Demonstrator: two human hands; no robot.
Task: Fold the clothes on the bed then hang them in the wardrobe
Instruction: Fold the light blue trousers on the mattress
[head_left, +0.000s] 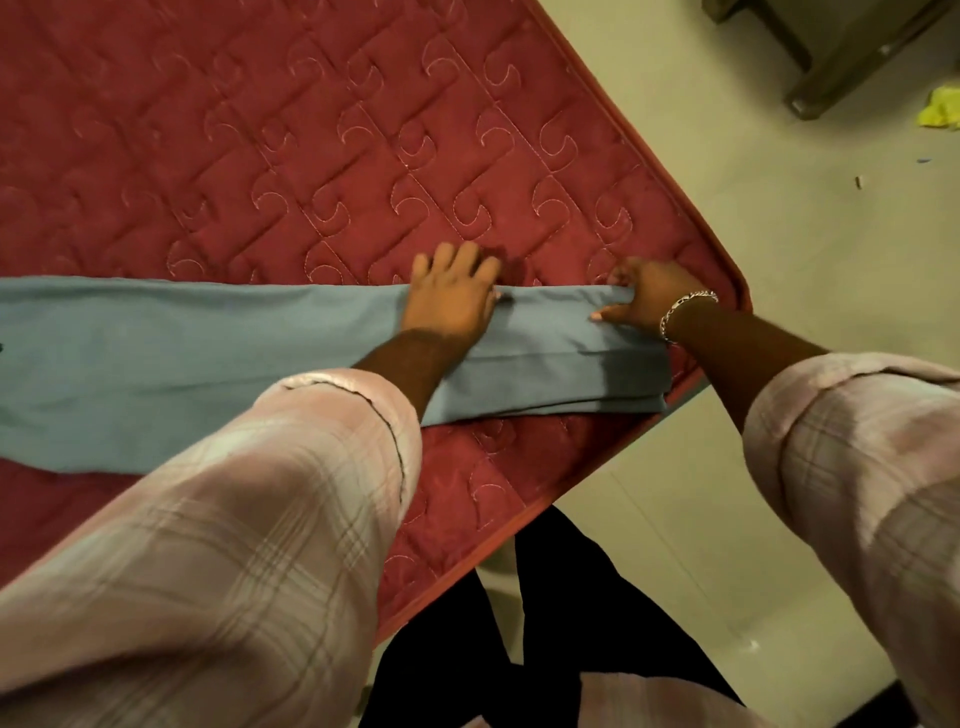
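Note:
A long blue-grey garment (182, 343) lies flat across the red quilted mattress (322, 130), stretching from the left edge of the view to the mattress corner on the right. My left hand (451, 296) presses flat on the garment's far edge, fingers straight and reaching onto the mattress. My right hand (647, 299), with a silver bracelet on its wrist, pinches the garment's far edge near its right end, fingers curled over the fabric and thumb underneath. The garment's right end shows several stacked layers.
The mattress corner (737, 291) lies just right of my right hand, with pale tiled floor (779, 218) beyond. A dark piece of furniture (841, 57) stands at the top right, with a yellow cloth (943, 109) on the floor beside it. My dark trousers show below.

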